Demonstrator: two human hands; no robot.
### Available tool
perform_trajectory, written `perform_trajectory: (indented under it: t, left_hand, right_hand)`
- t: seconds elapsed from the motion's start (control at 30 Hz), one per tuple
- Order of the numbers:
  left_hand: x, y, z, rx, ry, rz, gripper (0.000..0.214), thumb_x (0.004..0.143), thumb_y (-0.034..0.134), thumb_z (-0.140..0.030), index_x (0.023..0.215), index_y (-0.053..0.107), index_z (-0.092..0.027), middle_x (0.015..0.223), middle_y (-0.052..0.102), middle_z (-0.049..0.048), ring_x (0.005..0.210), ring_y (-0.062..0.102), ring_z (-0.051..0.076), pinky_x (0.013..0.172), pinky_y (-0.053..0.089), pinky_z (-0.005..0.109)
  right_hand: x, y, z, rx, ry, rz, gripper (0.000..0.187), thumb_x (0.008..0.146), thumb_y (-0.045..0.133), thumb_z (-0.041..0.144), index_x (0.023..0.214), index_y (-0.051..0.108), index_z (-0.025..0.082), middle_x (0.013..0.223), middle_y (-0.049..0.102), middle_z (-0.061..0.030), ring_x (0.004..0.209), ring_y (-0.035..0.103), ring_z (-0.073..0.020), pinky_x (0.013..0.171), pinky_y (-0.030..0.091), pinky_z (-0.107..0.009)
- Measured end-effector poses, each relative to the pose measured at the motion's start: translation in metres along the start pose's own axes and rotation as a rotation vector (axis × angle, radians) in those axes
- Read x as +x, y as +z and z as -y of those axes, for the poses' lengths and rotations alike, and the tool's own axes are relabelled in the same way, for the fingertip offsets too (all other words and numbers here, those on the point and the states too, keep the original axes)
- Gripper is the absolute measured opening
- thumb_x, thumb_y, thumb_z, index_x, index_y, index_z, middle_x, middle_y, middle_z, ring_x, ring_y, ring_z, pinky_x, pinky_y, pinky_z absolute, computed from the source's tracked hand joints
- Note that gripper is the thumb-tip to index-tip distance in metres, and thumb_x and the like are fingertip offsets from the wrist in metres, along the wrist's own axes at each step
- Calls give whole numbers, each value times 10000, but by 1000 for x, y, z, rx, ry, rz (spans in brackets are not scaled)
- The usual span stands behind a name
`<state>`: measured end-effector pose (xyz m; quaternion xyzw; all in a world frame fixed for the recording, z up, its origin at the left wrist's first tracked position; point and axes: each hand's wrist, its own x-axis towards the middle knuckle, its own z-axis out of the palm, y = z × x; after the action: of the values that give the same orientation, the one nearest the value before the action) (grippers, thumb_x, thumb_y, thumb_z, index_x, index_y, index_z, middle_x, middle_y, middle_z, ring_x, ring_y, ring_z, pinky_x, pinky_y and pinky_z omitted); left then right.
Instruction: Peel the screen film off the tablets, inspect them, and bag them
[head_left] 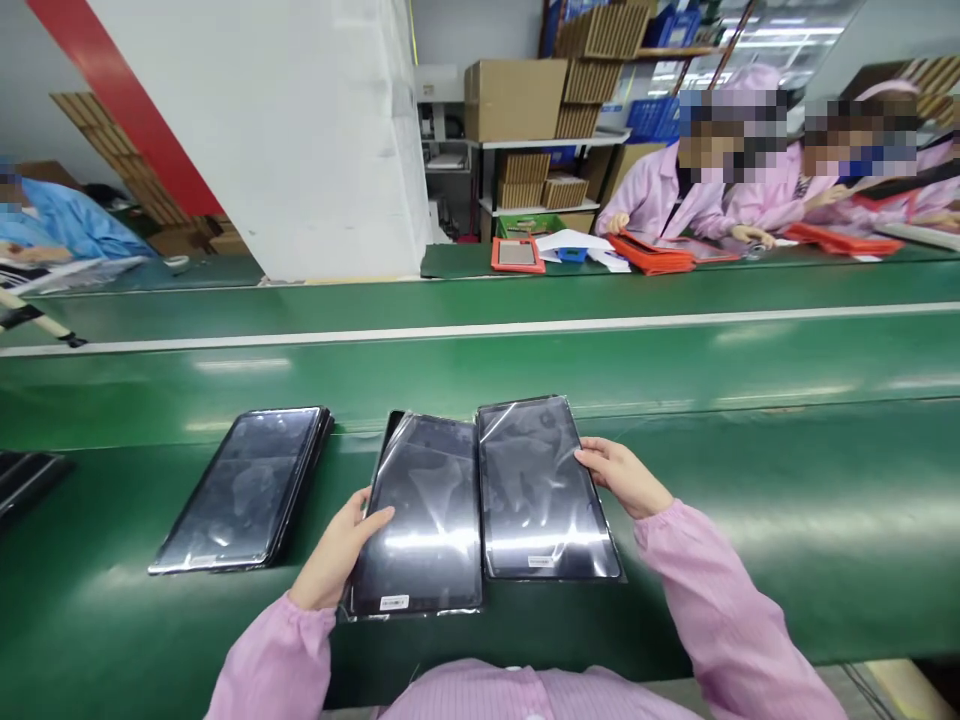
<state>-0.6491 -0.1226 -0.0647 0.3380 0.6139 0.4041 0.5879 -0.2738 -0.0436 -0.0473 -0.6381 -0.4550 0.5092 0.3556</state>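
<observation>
Two black tablets in clear plastic film lie side by side on the green bench in front of me. My left hand grips the left edge of the left tablet, thumb on its screen. My right hand holds the right edge of the right tablet, fingers curled on its rim. Another dark panel shows under the top of the left tablet. A small stack of like tablets rests further left, untouched.
A green conveyor belt runs across beyond the bench. On the far side, people in pink coats handle orange-cased tablets. A person in blue sits far left. More dark panels lie at the left edge. Shelves of cardboard boxes stand behind.
</observation>
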Motion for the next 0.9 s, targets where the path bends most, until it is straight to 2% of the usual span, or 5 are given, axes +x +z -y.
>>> perform_trajectory:
  t: [0.2,0.33,0.5,0.7,0.9]
  left_hand:
    - [1,9,5,-316,-192,54,466,782,760,-326,1194,627,-152,996,771,95,819,742,220,701,558,288]
    - [0,3,-5,-343,-95,23,511,754,802,-360,1185,644,-135,970,773,94,794,741,224,678,556,286]
    - [7,4,-35,-300,58,-73,639,639,862,-506,1135,664,-155,876,760,55,727,721,219,637,543,289]
    - [30,67,-46,-300,280,-18,625,664,798,-638,1048,688,-157,995,746,67,955,696,228,900,524,337]
    - [45,115,-45,-253,399,135,575,550,903,-446,998,676,-167,933,734,45,835,669,202,805,529,323]
  right_hand:
    - [-1,17,0,78,-38,-35,251,705,767,341,869,653,189,823,751,-81,760,710,-220,679,575,-329]
    - [-9,16,6,190,-41,18,331,678,803,425,847,626,202,722,729,-48,615,686,-195,588,558,-311]
    - [-19,28,27,320,-95,69,424,650,818,497,922,667,210,851,769,-55,714,728,-213,652,587,-321]
    - [-5,58,38,400,-246,-51,521,627,818,542,998,699,196,775,760,-40,644,712,-210,604,572,-324]
    - [8,55,34,347,-479,-369,591,705,758,588,1120,694,171,1130,739,-113,1060,684,-256,966,538,-415]
